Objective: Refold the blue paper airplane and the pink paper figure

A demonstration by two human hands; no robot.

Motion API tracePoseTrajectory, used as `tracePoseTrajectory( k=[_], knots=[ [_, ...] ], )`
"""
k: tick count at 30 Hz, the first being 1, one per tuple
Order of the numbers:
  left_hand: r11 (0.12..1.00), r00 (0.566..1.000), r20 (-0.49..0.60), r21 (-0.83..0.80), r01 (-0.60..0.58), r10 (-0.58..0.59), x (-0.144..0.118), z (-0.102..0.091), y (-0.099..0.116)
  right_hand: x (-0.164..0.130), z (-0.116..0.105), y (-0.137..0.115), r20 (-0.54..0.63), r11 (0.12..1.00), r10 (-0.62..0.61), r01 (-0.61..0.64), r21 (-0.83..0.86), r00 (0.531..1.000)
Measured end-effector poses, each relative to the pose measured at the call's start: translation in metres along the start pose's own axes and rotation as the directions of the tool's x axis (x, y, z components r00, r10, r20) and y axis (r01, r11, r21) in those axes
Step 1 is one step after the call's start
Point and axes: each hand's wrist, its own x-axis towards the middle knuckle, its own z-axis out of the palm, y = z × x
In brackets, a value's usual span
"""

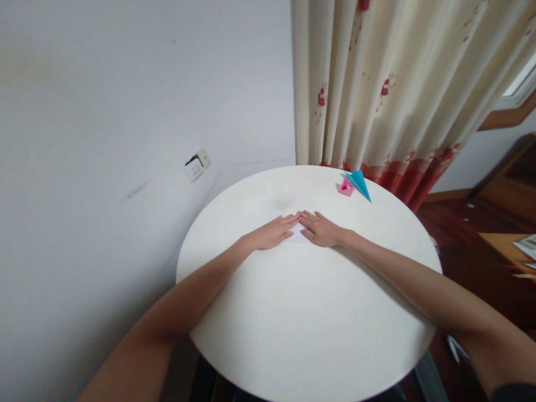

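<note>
Both of my hands lie flat near the middle of a round white table [310, 324]. My left hand [273, 232] and my right hand [320, 229] press side by side on a small white folded paper [298, 234], fingertips meeting at its far edge. Most of the paper is hidden under my fingers. Farther back on the right lie a pink folded paper piece [345, 187] and a blue folded paper plane [360, 183], touching each other.
A white wall with a power socket [196, 164] stands to the left. A cream curtain with red flowers [389, 89] hangs behind the table. Dark wooden floor and wooden furniture [502, 240] lie to the right.
</note>
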Motion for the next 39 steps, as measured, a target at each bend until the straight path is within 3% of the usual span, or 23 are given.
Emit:
tracePoseTrajectory(
  k=[3,5,7,9,15,23,28,34,39],
  knots=[
    [0.997,0.995,0.081,0.041,0.060,-0.063,0.000,0.008,0.007,-0.002,0.000,0.003,-0.060,0.986,0.149,-0.153,-0.066,0.987],
    [0.991,0.991,0.072,0.087,0.106,-0.112,0.000,0.011,0.012,-0.002,0.000,0.002,-0.138,0.956,0.260,-0.275,-0.104,0.956],
    [0.980,0.985,0.048,0.127,0.156,-0.163,0.001,0.015,0.017,-0.001,0.001,-0.003,-0.213,0.939,0.294,-0.323,-0.117,0.932],
    [0.963,0.975,0.016,0.163,0.215,-0.220,0.002,0.019,0.021,0.001,0.002,-0.010,-0.230,0.953,0.257,-0.285,-0.099,0.939],
    [0.931,0.950,-0.030,0.192,0.310,-0.310,0.004,0.027,0.022,0.003,0.010,-0.021,-0.092,0.989,0.131,-0.137,-0.058,0.987],
    [0.958,0.941,0.183,0.092,0.271,-0.284,-0.003,0.010,0.042,0.002,-0.003,0.007,-0.009,1.000,-0.016,0.016,0.009,1.000],
    [0.980,0.964,0.175,0.069,0.189,-0.198,-0.003,0.008,0.044,0.003,-0.004,0.023,0.022,0.992,-0.109,0.107,0.068,0.994],
    [0.989,0.985,0.090,0.006,0.147,-0.147,0.002,0.008,0.017,0.003,-0.003,0.029,0.023,0.995,-0.090,0.089,0.048,0.996],
    [0.978,0.983,0.063,0.124,0.166,-0.174,0.004,0.011,0.011,0.002,-0.001,0.023,-0.031,1.000,-0.004,0.004,-0.011,1.000]
  ],
)
